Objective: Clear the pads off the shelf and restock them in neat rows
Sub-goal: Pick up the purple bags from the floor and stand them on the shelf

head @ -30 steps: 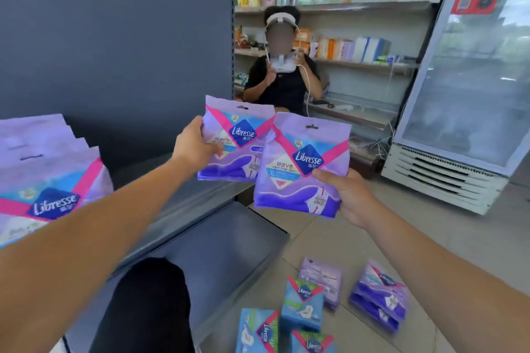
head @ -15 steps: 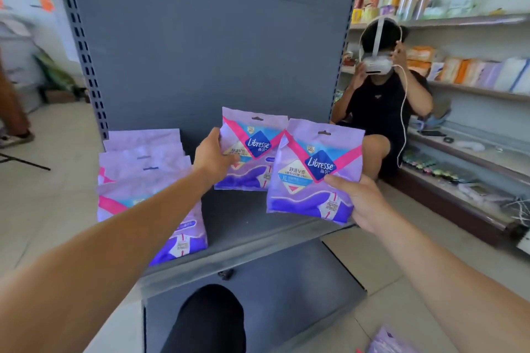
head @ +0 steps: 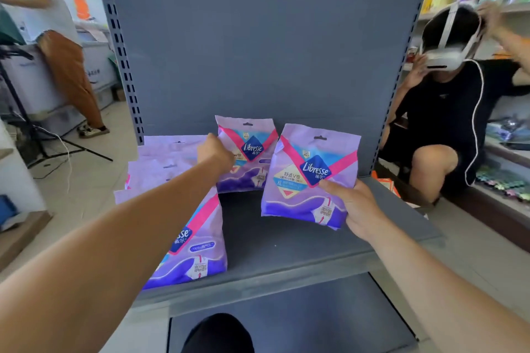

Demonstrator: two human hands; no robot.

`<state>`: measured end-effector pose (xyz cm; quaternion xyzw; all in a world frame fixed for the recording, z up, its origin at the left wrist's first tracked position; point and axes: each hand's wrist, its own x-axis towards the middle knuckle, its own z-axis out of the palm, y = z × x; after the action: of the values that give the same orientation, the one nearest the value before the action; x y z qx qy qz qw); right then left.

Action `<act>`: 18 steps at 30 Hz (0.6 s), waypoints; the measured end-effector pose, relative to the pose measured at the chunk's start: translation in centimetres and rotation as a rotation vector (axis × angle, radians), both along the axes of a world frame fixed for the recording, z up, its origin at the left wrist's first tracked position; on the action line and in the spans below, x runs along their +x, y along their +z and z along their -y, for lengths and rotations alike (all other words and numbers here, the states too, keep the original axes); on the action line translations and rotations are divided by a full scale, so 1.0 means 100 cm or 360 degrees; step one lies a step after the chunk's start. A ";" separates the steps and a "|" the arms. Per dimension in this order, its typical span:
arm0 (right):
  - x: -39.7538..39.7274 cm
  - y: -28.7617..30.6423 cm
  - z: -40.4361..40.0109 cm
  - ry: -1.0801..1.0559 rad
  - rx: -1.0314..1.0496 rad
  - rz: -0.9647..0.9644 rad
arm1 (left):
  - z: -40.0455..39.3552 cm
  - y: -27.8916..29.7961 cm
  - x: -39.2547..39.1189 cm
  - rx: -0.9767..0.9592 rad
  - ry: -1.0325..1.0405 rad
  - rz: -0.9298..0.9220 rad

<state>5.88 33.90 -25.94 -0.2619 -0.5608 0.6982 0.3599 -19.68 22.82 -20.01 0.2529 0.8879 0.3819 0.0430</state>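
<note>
My left hand point(head: 215, 154) grips a purple Libresse pad pack point(head: 252, 152) by its left edge, upright at the back of the grey shelf point(head: 286, 241), close to the back panel. My right hand point(head: 354, 208) holds a second purple pad pack point(head: 304, 178) by its lower right corner, above the shelf's middle right. A row of several purple pad packs point(head: 195, 241) stands front to back on the shelf's left side, partly hidden by my left forearm.
The grey back panel point(head: 258, 43) rises behind the shelf, with a lower shelf point(head: 301, 321) beneath. A seated person in black point(head: 447, 112) with a headset is at the right. Another person point(head: 57, 46) and a tripod point(head: 31, 123) stand at the left.
The view swung left from the fridge to face the shelf. Both hands moved forward with their packs; the left pack now stands near the back panel beside the row.
</note>
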 end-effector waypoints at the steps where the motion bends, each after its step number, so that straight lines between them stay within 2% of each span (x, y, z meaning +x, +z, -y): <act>1: -0.002 -0.003 -0.002 0.0004 -0.0001 0.0005 | -0.003 -0.004 -0.002 -0.0012 0.0003 -0.0013; 8: -0.006 -0.022 -0.017 0.0010 -0.0012 0.0059 | -0.024 -0.024 -0.004 -0.0093 -0.0019 -0.0047; 13: -0.007 -0.029 -0.023 -0.0015 -0.0021 0.0110 | -0.024 -0.034 0.004 -0.0262 -0.0035 -0.0434; 15: -0.008 -0.030 -0.025 -0.0029 -0.0024 0.0125 | -0.022 -0.038 0.007 -0.0447 -0.0054 -0.0778; 18: -0.011 -0.031 -0.026 -0.0044 -0.0041 0.0125 | -0.026 -0.036 0.013 -0.0744 -0.0224 -0.1591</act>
<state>4.80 36.45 -29.08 -0.3013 -0.5617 0.6896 0.3438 -18.35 25.42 -23.61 0.4458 0.8422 0.0045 -0.3031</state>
